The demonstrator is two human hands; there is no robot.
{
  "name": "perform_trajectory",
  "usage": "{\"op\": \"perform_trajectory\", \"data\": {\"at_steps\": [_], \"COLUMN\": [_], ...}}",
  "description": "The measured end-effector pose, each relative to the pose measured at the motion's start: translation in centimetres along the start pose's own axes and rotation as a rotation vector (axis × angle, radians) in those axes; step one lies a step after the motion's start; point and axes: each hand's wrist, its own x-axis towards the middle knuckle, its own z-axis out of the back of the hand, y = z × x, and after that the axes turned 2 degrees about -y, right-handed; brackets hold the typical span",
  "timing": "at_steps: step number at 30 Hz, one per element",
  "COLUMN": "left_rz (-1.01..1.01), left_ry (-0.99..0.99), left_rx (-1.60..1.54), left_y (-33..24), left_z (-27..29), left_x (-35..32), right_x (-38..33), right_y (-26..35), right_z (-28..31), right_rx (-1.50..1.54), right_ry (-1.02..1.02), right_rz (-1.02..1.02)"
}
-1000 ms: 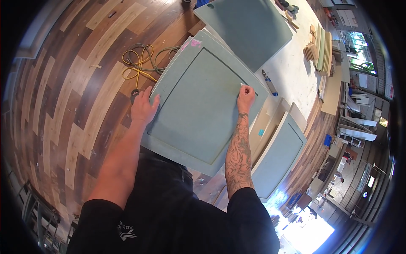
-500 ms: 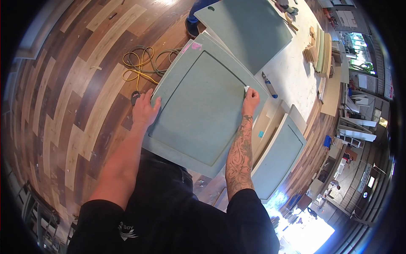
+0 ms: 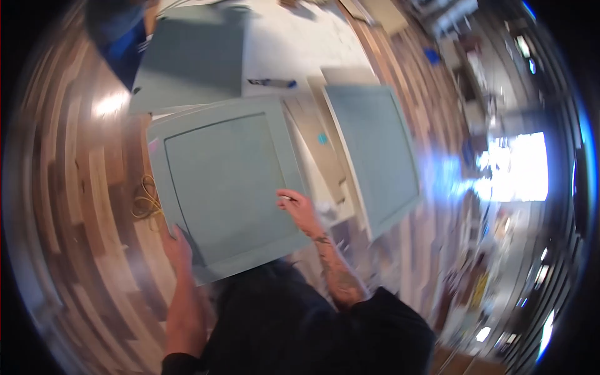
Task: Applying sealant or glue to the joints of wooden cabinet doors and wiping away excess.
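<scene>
A grey-green cabinet door (image 3: 222, 169) with a recessed centre panel lies tilted in front of me, its near edge by my waist. My left hand (image 3: 179, 250) grips its left edge near the closest corner, thumb towards the face; motion blurs the fingers. Over the right side of the recess, my right hand (image 3: 300, 211) is closed in a pinch on a small white piece (image 3: 287, 198). What that piece is made of cannot be made out. Whether it touches the door is unclear.
Another grey-green door (image 3: 375, 156) stands to the right beside pale boards. A dark green panel (image 3: 194, 56) and a blue-ended tool (image 3: 272, 82) lie on the white worktable (image 3: 306, 44). A person in blue (image 3: 122, 44) is at far left; a yellow cord (image 3: 147, 199) lies on the floor.
My view has swung right. My right hand has moved nearer along the door's right side, still pinching the white piece. My left hand has slid nearer along the left edge.
</scene>
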Motion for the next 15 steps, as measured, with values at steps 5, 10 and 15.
{"op": "perform_trajectory", "data": {"at_steps": [5,10,15], "left_rz": [-0.120,-0.028,0.100], "left_ry": [0.018,-0.013,0.019], "left_rx": [-0.014,0.154,0.145], "left_y": [-1.6,-0.5,-2.5], "left_z": [-1.7,-2.0,-0.1], "left_x": [-0.2,0.7,0.3], "right_x": [-14.5,-22.9,-32.8], "right_y": [-6.6,-12.8,-26.2], "right_z": [8.8,12.6,9.6], "right_rx": [0.319,0.183,-0.280], "right_ry": [-0.416,-0.713,-0.747], "right_rz": [-0.239,-0.642,-0.920]}}
